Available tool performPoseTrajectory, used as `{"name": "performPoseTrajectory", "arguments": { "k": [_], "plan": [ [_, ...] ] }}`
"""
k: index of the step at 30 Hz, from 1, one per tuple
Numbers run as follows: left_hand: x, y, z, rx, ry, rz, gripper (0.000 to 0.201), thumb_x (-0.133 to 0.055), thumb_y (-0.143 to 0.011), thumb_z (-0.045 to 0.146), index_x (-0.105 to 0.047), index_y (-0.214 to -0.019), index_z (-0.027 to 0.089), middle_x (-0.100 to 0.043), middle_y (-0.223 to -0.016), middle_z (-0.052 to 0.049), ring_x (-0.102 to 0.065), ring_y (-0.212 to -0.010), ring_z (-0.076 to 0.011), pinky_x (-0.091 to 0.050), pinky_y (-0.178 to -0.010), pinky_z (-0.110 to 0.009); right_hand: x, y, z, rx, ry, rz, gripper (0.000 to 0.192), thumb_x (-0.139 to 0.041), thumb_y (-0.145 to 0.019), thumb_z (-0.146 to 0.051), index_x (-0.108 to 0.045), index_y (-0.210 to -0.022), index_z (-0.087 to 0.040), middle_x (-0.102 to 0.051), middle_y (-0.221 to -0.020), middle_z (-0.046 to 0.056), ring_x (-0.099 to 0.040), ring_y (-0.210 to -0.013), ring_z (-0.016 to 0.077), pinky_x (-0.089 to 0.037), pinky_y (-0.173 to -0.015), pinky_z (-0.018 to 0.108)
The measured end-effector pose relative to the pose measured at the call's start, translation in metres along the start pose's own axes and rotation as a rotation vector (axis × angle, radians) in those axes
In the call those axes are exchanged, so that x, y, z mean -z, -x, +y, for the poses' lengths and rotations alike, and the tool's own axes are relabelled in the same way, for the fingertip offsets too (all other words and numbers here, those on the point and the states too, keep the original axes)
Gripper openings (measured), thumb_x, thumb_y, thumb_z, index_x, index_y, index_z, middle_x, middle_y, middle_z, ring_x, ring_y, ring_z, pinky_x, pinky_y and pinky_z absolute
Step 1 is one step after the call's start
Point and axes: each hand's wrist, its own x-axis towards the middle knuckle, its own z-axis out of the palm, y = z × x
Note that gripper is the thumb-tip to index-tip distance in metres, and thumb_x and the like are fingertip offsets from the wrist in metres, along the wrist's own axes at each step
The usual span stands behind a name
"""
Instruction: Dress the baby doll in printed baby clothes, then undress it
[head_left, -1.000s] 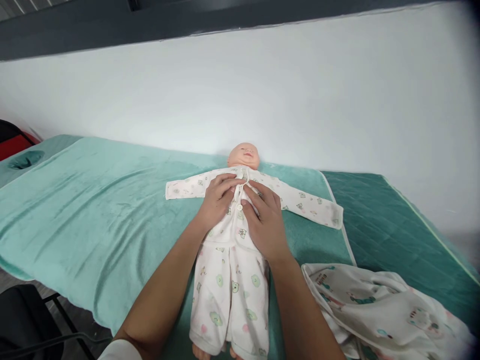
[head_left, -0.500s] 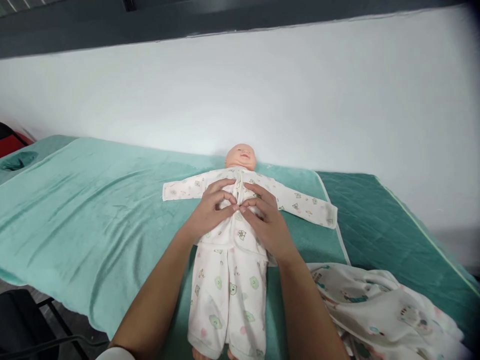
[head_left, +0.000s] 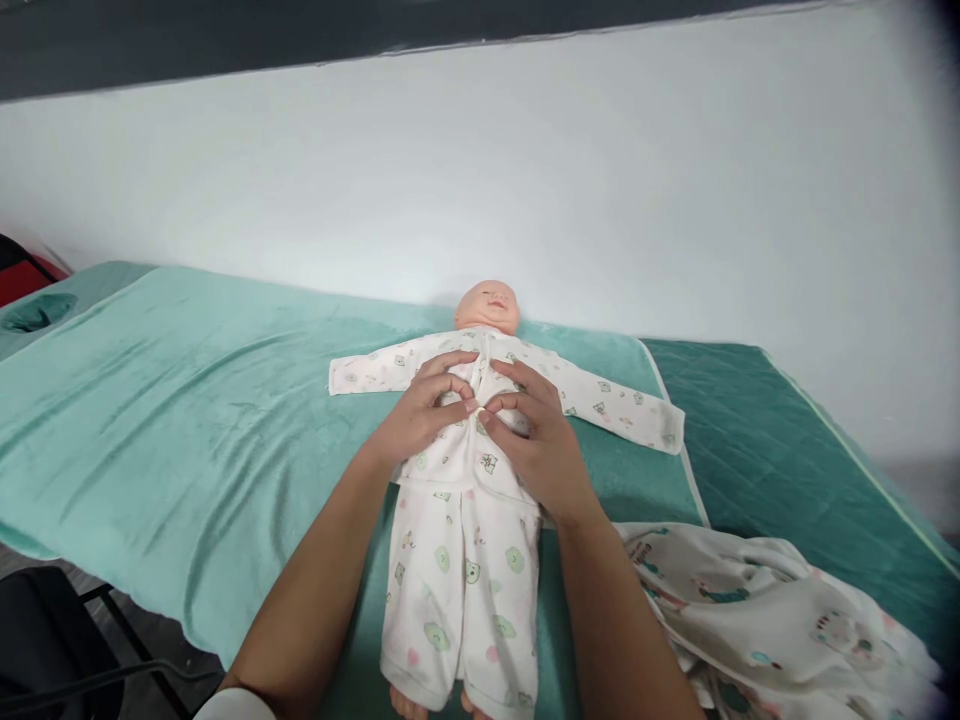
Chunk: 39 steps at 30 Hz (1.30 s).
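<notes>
A baby doll (head_left: 488, 305) lies on its back on a light green towel (head_left: 187, 420), arms spread, dressed in a white printed shirt (head_left: 600, 400) and matching trousers (head_left: 457, 590). My left hand (head_left: 424, 415) and my right hand (head_left: 536, 440) both rest on the doll's chest. Their thumbs and forefingers pinch the two front edges of the shirt together at a button in the middle. The doll's bare feet show at the bottom edge.
A crumpled white printed cloth (head_left: 757, 610) lies to the right of the doll's legs. The towel covers a dark green padded bed (head_left: 765, 440) set against a white wall. A black chair (head_left: 45, 640) stands at the lower left.
My fingers have curled from lying flat on the chest into a pinch on the shirt's front edges at the button. The view has shifted slightly.
</notes>
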Motion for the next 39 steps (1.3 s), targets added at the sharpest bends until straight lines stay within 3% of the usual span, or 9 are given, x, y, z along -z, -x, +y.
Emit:
{"name": "performPoseTrajectory", "arguments": {
  "k": [10, 17, 22, 27, 31, 36, 39],
  "plan": [
    [0.005, 0.0, -0.005, -0.002, 0.06, -0.034, 0.019, -0.061, -0.093, 0.037, -0.071, -0.085, 0.023, -0.048, -0.153, -0.003, -0.038, -0.147, -0.0284, -0.036, -0.118, -0.046, -0.002, 0.0, -0.002, -0.006, -0.017, 0.047, 0.005, -0.066, -0.087, -0.028, -0.067, -0.082, -0.027, -0.062, -0.137, 0.002, -0.044, -0.14, 0.0284, -0.035, -0.117, 0.057],
    [0.005, 0.0, -0.004, -0.024, 0.029, -0.028, 0.011, -0.07, -0.088, 0.036, -0.073, -0.088, 0.025, -0.048, -0.153, -0.002, -0.038, -0.147, -0.0272, -0.033, -0.12, -0.045, -0.002, 0.001, 0.0, -0.042, -0.066, 0.053, 0.006, -0.068, -0.087, -0.028, -0.069, -0.081, -0.027, -0.064, -0.136, 0.002, -0.044, -0.141, 0.0282, -0.035, -0.117, 0.056],
    [0.002, 0.0, -0.003, -0.05, -0.024, -0.027, 0.02, -0.077, -0.082, 0.04, -0.071, -0.092, 0.025, -0.047, -0.153, -0.005, -0.036, -0.148, -0.0275, -0.035, -0.119, -0.046, 0.0, 0.001, -0.001, -0.019, -0.094, 0.033, 0.014, -0.062, -0.093, -0.033, -0.072, -0.085, -0.027, -0.065, -0.134, 0.003, -0.044, -0.141, 0.0272, -0.035, -0.117, 0.056],
    [0.0, 0.0, -0.004, -0.044, -0.036, 0.003, 0.015, -0.075, -0.084, 0.036, -0.069, -0.09, 0.024, -0.048, -0.152, -0.006, -0.037, -0.146, -0.0267, -0.035, -0.118, -0.046, -0.002, 0.001, -0.002, 0.001, -0.024, 0.039, 0.009, -0.069, -0.089, -0.035, -0.068, -0.083, -0.027, -0.064, -0.135, 0.002, -0.042, -0.141, 0.0283, -0.033, -0.117, 0.057],
    [-0.002, 0.001, 0.0, -0.011, 0.014, 0.039, 0.015, -0.078, -0.08, 0.035, -0.07, -0.081, 0.021, -0.051, -0.15, -0.005, -0.04, -0.144, -0.0279, -0.04, -0.111, -0.043, -0.004, 0.001, -0.002, -0.051, -0.09, 0.061, 0.012, -0.067, -0.089, -0.036, -0.067, -0.082, -0.026, -0.065, -0.133, 0.003, -0.044, -0.14, 0.0276, -0.033, -0.117, 0.056],
    [-0.002, -0.001, -0.004, 0.013, 0.153, 0.128, 0.014, -0.08, -0.076, 0.028, -0.069, -0.075, 0.019, -0.061, -0.139, -0.006, -0.051, -0.135, -0.0267, -0.044, -0.103, -0.036, 0.0, 0.0, -0.004, -0.137, -0.194, 0.065, 0.012, -0.068, -0.086, -0.034, -0.066, -0.08, -0.024, -0.064, -0.135, 0.004, -0.05, -0.135, 0.0262, -0.037, -0.113, 0.049],
    [0.005, -0.005, -0.017, 0.049, 0.367, 0.388, 0.015, -0.078, -0.075, 0.026, -0.065, -0.077, 0.018, -0.069, -0.118, -0.006, -0.065, -0.111, -0.0209, -0.048, -0.094, -0.033, 0.009, -0.003, 0.006, -0.273, -0.292, 0.179, 0.013, -0.069, -0.082, -0.034, -0.066, -0.079, -0.022, -0.065, -0.134, 0.005, -0.059, -0.122, 0.0249, -0.045, -0.102, 0.042]
  ]
}}
